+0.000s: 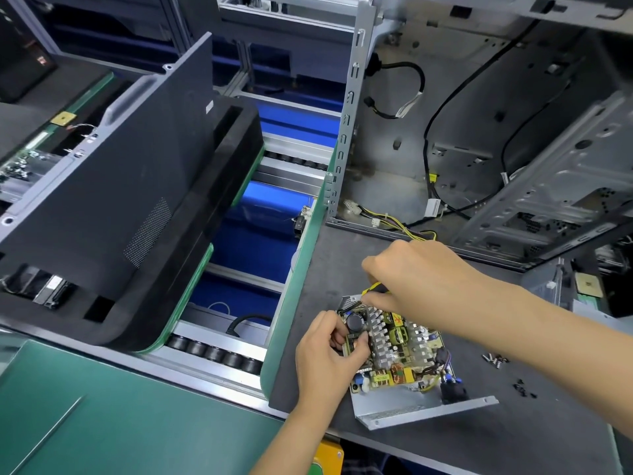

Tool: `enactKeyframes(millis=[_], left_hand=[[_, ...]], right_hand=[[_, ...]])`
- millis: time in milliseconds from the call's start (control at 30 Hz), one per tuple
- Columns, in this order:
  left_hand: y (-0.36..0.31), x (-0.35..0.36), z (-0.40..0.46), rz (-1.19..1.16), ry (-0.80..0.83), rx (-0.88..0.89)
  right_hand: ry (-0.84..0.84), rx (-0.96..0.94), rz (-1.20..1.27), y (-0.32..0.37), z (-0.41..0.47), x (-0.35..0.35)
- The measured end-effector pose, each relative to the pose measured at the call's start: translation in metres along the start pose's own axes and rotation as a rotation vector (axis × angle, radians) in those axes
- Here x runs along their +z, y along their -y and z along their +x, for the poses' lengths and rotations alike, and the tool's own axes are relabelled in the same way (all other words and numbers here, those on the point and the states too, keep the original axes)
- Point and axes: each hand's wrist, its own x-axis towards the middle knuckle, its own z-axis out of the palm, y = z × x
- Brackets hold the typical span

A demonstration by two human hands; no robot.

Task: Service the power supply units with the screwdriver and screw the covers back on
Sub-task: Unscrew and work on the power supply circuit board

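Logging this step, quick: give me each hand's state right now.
Left hand: fingers curled, gripping the edge of the power supply board.
Right hand: closed around the screwdriver, held at the board.

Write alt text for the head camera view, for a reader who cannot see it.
A person's right hand holds a yellow-and-black screwdriver over an opened power supply unit on a dark mat, while the left hand grips its near-left edge. Loose screws lie to the right; an empty computer case stands behind.
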Motion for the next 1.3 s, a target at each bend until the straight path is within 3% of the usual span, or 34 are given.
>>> enactKeyframes(millis=[167, 367, 567, 700, 1300], left_hand=[[0.001, -0.002, 0.000, 0.012, 0.040, 0.002], [-0.004, -0.003, 0.002, 0.075, 0.069, -0.129], [-0.017, -0.009, 0.006, 0.449, 0.110, -0.191], [-0.017, -0.010, 0.007, 0.654, 0.193, -0.139], [-0.012, -0.008, 0.011, 0.470, 0.188, -0.151]], right_hand=[[-0.011, 0.024, 0.038, -0.004, -0.003, 0.000], [-0.041, 0.048, 0.094, -0.011, -0.010, 0.001], [-0.072, 0.037, 0.112, -0.013, -0.012, 0.003], [-0.056, 0.018, 0.151, -0.010, -0.010, 0.005], [-0.011, 0.078, 0.211, -0.013, -0.005, 0.012]])
